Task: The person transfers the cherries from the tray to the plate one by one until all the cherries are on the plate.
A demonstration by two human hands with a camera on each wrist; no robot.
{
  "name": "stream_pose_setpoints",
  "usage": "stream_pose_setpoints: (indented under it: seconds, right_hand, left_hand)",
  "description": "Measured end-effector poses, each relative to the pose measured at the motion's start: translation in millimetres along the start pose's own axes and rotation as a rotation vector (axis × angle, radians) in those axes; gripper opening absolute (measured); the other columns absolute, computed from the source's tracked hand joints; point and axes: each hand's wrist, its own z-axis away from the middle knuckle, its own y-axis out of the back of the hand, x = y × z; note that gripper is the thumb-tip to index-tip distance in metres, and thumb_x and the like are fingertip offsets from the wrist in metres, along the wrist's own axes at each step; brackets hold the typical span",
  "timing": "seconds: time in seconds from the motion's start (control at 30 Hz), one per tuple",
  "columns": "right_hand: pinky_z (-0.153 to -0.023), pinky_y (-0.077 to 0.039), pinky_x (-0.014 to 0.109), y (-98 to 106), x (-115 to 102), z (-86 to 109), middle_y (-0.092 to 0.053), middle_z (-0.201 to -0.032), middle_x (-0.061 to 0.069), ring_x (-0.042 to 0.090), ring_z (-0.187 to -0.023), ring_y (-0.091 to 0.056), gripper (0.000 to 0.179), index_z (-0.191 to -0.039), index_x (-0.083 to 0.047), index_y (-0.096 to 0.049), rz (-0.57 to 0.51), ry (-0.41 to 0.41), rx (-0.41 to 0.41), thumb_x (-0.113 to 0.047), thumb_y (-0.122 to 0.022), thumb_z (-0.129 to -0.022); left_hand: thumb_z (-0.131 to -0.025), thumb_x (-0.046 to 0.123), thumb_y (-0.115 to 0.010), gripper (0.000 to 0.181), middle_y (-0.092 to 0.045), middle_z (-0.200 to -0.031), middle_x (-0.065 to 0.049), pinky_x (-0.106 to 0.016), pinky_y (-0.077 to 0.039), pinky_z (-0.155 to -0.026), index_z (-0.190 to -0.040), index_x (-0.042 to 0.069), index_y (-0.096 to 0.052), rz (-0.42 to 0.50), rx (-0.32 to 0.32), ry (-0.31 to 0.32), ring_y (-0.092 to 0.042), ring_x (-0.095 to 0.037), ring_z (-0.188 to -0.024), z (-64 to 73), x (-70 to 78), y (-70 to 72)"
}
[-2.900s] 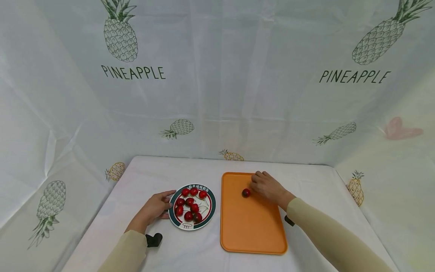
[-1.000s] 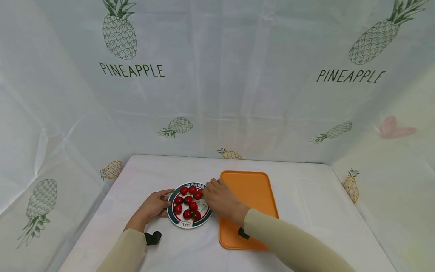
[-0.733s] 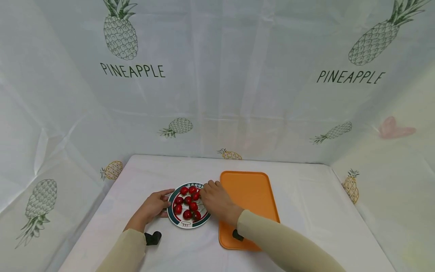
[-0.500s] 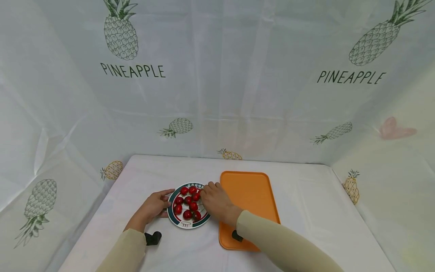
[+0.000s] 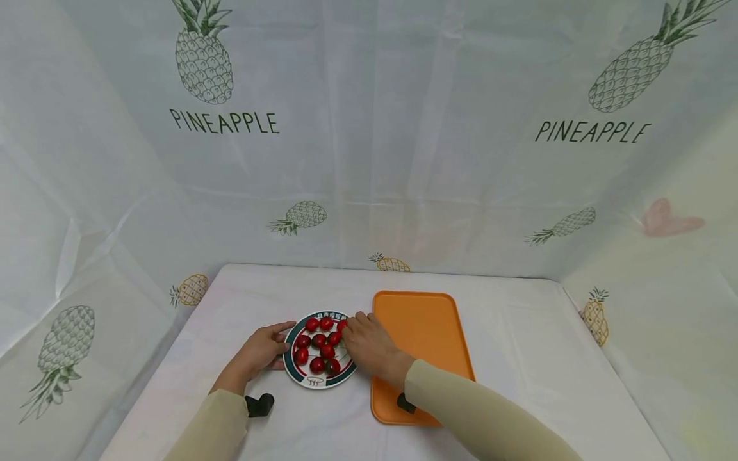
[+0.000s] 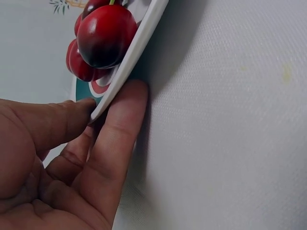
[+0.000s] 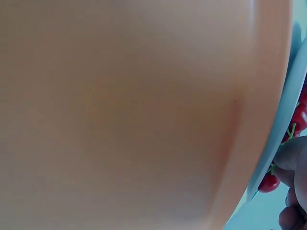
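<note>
A round white plate (image 5: 316, 382) with a dark green border bears several red cherries (image 5: 318, 365), some with thin green stems. My left hand (image 5: 259, 349) grips its left rim, thumb (image 6: 62, 122) above and fingers (image 6: 117, 139) underneath. Over the right side of the plate reaches my right hand (image 5: 369, 344), fingertips curled together close to a cherry (image 5: 334, 339). In the right wrist view the fingers (image 7: 291, 155) pinch at a green stem, with a cherry (image 7: 269, 183) just below them. The palm side of this hand is mostly hidden in the head view.
An orange rectangular tray (image 5: 423, 323) lies right of the plate, under my right forearm. A white cloth (image 5: 519, 358) covers the table. Pineapple-printed sheeting (image 5: 403, 160) hangs behind and at both sides.
My right hand has come left from the orange tray to the plate, bringing the dark cherry that lay on the tray. Lately it shifts only slightly. The left hand keeps its grip.
</note>
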Motion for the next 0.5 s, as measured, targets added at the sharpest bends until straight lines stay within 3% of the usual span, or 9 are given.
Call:
stream_pose_setpoints:
  seconds: [0.23,0.4,0.5]
  right_hand:
    - [-0.083,-0.047,0.030,2.9,6.1,9.0,-0.062,-0.102,0.001,0.020,-0.096,-0.047,0.033,-0.114,-0.014,-0.071,-0.004,-0.012,0.031,-0.044,-0.071,-0.099]
    - [-0.086,-0.045,0.034,4.1,18.6,24.0,-0.057,-0.101,0.002,0.022,-0.098,-0.046,0.036,-0.115,-0.013,-0.068,-0.124,-0.101,0.066,-0.046,-0.067,-0.101]
    - [-0.088,-0.045,0.039,4.8,31.1,39.7,-0.058,-0.106,0.004,0.024,-0.101,-0.048,0.037,-0.118,-0.011,-0.065,-0.192,-0.168,0.107,-0.043,-0.067,-0.101]
  left_hand:
    - [-0.102,-0.001,-0.057,0.054,-0.057,-0.121,-0.022,-0.033,-0.064,-0.068,-0.155,0.007,-0.052,-0.109,0.049,0.005,-0.065,-0.021,-0.083,1.2,4.1,-4.7]
    - [-0.095,-0.004,-0.053,0.059,-0.061,-0.127,-0.026,-0.032,-0.059,-0.064,-0.154,0.003,-0.051,-0.286,0.106,0.019,-0.063,-0.027,-0.091,5.6,8.7,-8.1]
    - [-0.094,-0.002,-0.052,0.058,-0.064,-0.129,-0.028,-0.043,-0.062,-0.077,-0.151,0.002,-0.054,-0.435,0.164,-0.033,-0.066,-0.036,-0.100,13.6,8.5,-6.1]
